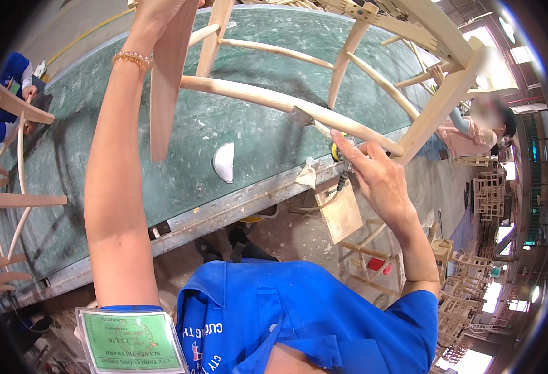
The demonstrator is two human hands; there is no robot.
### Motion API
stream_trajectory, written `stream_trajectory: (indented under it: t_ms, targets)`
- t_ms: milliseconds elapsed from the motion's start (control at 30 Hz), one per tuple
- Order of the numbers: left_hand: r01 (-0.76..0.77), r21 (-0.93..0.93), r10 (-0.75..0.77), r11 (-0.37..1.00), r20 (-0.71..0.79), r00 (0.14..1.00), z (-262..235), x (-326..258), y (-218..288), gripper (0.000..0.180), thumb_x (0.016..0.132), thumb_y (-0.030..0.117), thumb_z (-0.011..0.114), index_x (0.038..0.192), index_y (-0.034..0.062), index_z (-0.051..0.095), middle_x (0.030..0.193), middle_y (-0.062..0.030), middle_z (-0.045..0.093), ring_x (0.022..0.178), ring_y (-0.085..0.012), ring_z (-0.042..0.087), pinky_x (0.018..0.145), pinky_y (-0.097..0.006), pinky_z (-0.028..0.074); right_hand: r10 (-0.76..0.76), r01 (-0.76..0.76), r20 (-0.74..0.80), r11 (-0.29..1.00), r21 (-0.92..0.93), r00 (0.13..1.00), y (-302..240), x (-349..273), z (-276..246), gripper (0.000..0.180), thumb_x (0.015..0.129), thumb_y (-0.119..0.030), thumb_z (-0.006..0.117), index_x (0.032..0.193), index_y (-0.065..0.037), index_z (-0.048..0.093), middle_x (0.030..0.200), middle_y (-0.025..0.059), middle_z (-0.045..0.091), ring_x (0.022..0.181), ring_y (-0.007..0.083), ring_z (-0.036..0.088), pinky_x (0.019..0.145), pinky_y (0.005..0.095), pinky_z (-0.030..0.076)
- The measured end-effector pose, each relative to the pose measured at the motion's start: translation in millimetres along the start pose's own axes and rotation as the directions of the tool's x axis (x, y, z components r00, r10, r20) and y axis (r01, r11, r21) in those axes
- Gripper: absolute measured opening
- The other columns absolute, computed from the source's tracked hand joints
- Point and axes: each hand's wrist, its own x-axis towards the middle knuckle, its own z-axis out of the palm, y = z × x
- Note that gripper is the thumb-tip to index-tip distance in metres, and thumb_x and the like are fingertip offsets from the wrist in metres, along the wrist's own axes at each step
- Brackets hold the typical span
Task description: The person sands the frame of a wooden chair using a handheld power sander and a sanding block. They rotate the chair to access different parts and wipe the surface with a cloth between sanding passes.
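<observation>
A pale wooden chair frame (255, 93) with curved rungs lies tilted on the green worktop (261, 162). At the upper edge my left hand (158, 14) is closed around one of its broad flat legs; most of the fingers are cut off or hidden behind the wood. My right hand (377, 177) grips a putty knife (303, 117), index finger stretched along its handle, the blade against the long curved rung. A yellow-and-black power tool (338, 151), partly covered by that hand, is by the table edge.
A white half-round pad (224, 163) lies on the worktop, and a crumpled cloth (307, 175) on its metal edge. Another chair frame (21, 199) stands at left, near a co-worker's hand (29, 93). A second person (467, 134) works at far right. Below hangs a wooden board (340, 212).
</observation>
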Motion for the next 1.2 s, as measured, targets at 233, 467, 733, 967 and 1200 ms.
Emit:
stream_trajectory:
  t_ms: [233, 467, 733, 967, 1200]
  targets:
    - [-0.042, -0.024, 0.043, 0.999, 0.007, 0.999, -1.3, 3.1, -2.1, 0.032, 0.078, 0.034, 0.076, 0.088, 0.0047, 0.070, 0.065, -0.0009, 0.061, 0.055, -0.0087, 0.057, 0.049, -0.024, 0.043, 0.004, 0.006, 0.061, 0.986, -0.166, 0.998, -8.1, -1.0, -15.5, 0.073, 0.080, 0.001, 0.056, 0.142, -0.036, 0.044, 0.065, 0.0026, 0.045, 0.050, 0.0180, 0.051, 0.045, 0.0338, 0.043]
    - [-0.061, -0.039, 0.061, 0.997, 0.017, 0.998, 0.8, 3.7, -2.9, 0.031, 0.077, 0.033, 0.076, 0.088, 0.0045, 0.070, 0.067, -0.0013, 0.064, 0.056, -0.0082, 0.058, 0.051, -0.023, 0.044, -0.007, 0.028, 0.091, 0.973, -0.230, 0.996, -28.1, 15.0, -20.9, 0.074, 0.078, 0.001, 0.057, 0.143, -0.033, 0.044, 0.064, 0.0024, 0.045, 0.050, 0.0171, 0.051, 0.044, 0.0339, 0.042]
    - [-0.105, -0.134, 0.111, 0.985, 0.038, 0.993, 0.6, -0.4, -4.2, 0.030, 0.079, 0.031, 0.075, 0.088, 0.0036, 0.069, 0.069, -0.0023, 0.064, 0.058, -0.0084, 0.058, 0.052, -0.023, 0.045, 0.056, -0.034, 0.062, 0.951, -0.307, 0.997, -31.4, 5.1, -27.9, 0.069, 0.075, 0.003, 0.055, 0.135, -0.032, 0.054, 0.061, 0.0020, 0.040, 0.049, 0.0177, 0.048, 0.044, 0.0333, 0.038]
    - [-0.035, -0.036, 0.035, 0.999, 0.016, 0.999, -1.9, -3.2, -3.4, 0.030, 0.079, 0.032, 0.075, 0.089, 0.0039, 0.069, 0.068, -0.0015, 0.063, 0.057, -0.0087, 0.058, 0.051, -0.024, 0.045, 0.027, -0.014, 0.037, 0.950, -0.312, 0.999, -36.2, 4.8, -20.3, 0.069, 0.075, 0.003, 0.056, 0.135, -0.031, 0.055, 0.061, 0.0009, 0.043, 0.048, 0.0169, 0.047, 0.043, 0.0321, 0.037]
    - [-0.003, 0.033, 0.002, 0.999, 0.015, 1.000, 1.0, -2.8, -5.9, 0.033, 0.079, 0.035, 0.075, 0.090, 0.0046, 0.069, 0.069, -0.0011, 0.063, 0.057, -0.0094, 0.058, 0.050, -0.026, 0.044, 0.060, -0.075, -0.073, 0.973, -0.216, 0.995, -33.4, -6.3, 12.9, 0.068, 0.077, 0.000, 0.059, 0.136, -0.034, 0.052, 0.063, 0.0011, 0.044, 0.051, 0.0171, 0.049, 0.045, 0.0333, 0.039]
